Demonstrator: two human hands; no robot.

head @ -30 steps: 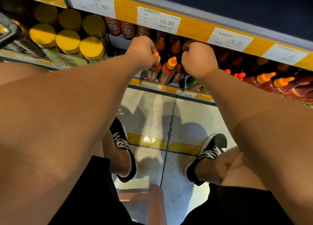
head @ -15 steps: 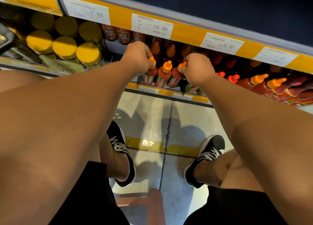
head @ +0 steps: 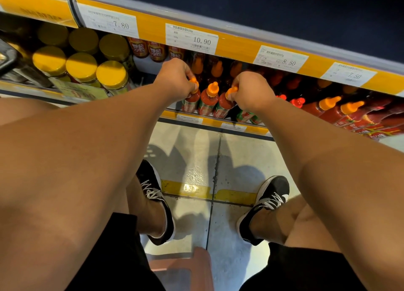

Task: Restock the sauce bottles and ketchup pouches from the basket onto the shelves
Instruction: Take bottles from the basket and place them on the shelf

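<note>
Hands (head: 175, 78) (head: 251, 91) pinch "10.90" bottles' caps (head: 192, 98) (head: 225, 103)

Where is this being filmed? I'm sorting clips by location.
Most likely a supermarket aisle. Printed price tags run along the yellow shelf edge, and rows of identical sauce bottles and yellow-lidded jars fill the shelf. The left hand and right hand each grip a bottle's cap.

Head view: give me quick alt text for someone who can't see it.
Each hand pinches the orange cap of a red sauce bottle at the shelf's front edge: left hand on the left bottle, right hand on the right bottle, one untouched bottle between. Yellow-lidded jars stand to the left.
</note>
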